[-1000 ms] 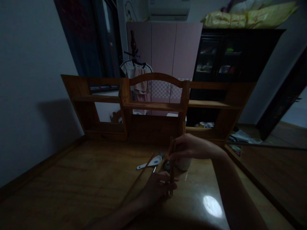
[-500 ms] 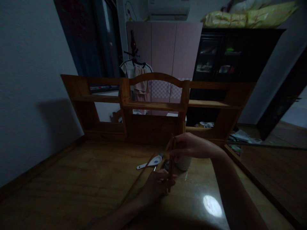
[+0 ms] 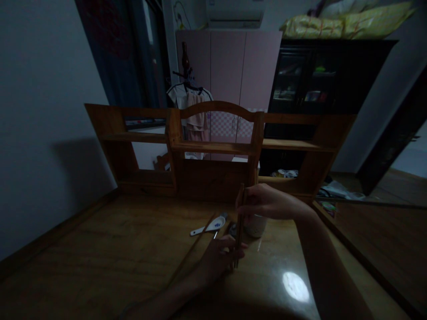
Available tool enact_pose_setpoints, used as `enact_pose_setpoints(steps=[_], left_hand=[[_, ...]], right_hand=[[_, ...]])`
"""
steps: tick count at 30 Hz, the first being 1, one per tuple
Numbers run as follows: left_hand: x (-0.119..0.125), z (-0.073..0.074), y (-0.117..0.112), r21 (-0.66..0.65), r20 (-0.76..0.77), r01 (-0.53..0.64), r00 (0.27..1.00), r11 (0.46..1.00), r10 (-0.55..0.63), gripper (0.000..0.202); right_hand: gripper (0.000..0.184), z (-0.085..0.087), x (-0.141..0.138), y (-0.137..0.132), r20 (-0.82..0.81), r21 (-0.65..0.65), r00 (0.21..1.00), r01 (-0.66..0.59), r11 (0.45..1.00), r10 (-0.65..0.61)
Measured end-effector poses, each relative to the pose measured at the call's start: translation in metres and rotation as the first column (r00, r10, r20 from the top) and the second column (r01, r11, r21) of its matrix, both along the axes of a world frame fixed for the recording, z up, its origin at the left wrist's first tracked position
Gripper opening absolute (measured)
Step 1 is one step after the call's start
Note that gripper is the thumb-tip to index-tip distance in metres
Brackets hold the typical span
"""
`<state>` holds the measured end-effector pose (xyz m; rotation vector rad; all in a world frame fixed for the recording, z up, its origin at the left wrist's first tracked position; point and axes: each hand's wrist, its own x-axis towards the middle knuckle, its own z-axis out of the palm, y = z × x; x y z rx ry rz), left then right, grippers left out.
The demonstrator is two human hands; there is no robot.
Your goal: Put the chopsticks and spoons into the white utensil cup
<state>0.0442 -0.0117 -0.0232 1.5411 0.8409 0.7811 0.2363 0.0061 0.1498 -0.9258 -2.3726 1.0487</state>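
A pair of brown chopsticks (image 3: 239, 229) stands nearly upright above the table, gripped by both hands. My right hand (image 3: 268, 202) pinches the upper part from the right. Lower down, my left hand (image 3: 218, 258) has its fingers closed around the bottom part. Behind and below my right hand is a pale cup-like container (image 3: 256, 228), its top partly covered by the hand. A white ceramic spoon (image 3: 213, 226) with a blue mark lies beyond my left hand. Next to it, a thin wooden stick (image 3: 191, 253) runs toward my left forearm. A small dark object (image 3: 232, 229) beside the chopsticks is too dim to name.
A wooden shelf unit (image 3: 213, 146) spans the back of the wooden table (image 3: 100, 253). The left side meets a wall (image 3: 40, 133). A bright light reflection lies on the tabletop near my right forearm. Pink cupboards (image 3: 227, 71) and a dark cabinet stand farther back.
My right hand and the top of the chopsticks have shifted slightly to the right, so the chopsticks lean a little more that way. My left hand has barely moved.
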Motion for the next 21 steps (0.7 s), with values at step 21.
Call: enact_pose_setpoints(steps=[21], left_hand=[[-0.002, -0.004, 0.0, -0.027, 0.111, 0.06, 0.992, 0.998, -0.057, 0.042]], right_hand=[[0.032, 0.02, 0.131, -0.018, -0.448, 0.11, 0.594, 0.778, 0.618, -0.668]])
